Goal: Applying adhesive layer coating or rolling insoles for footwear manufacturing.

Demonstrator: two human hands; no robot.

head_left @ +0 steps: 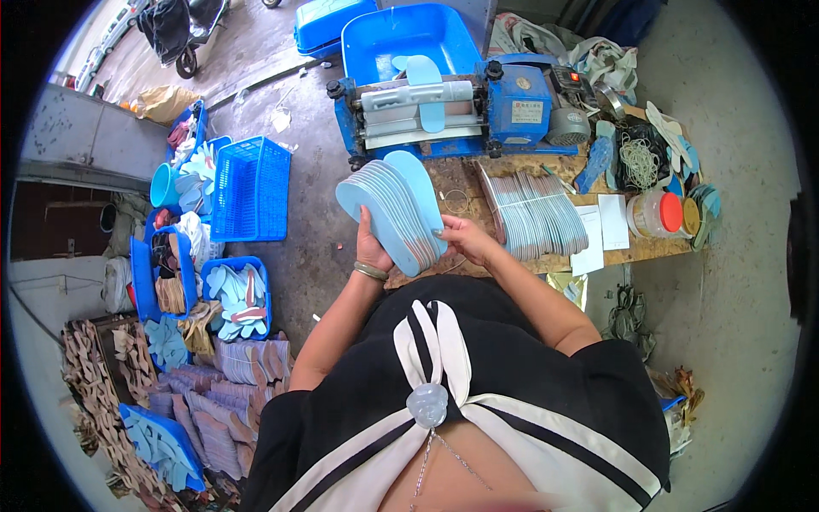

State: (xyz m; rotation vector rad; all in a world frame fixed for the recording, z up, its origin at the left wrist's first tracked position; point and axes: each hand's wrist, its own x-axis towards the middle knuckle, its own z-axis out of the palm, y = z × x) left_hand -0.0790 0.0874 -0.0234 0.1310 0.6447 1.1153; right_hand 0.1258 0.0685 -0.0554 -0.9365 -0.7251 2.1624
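A fanned stack of light blue insoles is held up in front of me, above the near edge of the workbench. My left hand is closed on its lower left side, with the thumb up along the face. At the right edge of the stack, my right hand pinches the rim of the outermost insole, which stands a little higher than the others. Beyond them is a blue roller machine with a light blue insole lying across its rollers.
A tied bundle of insoles lies on the bench to the right, beside white papers and a red-lidded jar. Behind the machine sits a blue tub. Blue crates and piled insoles fill the left floor.
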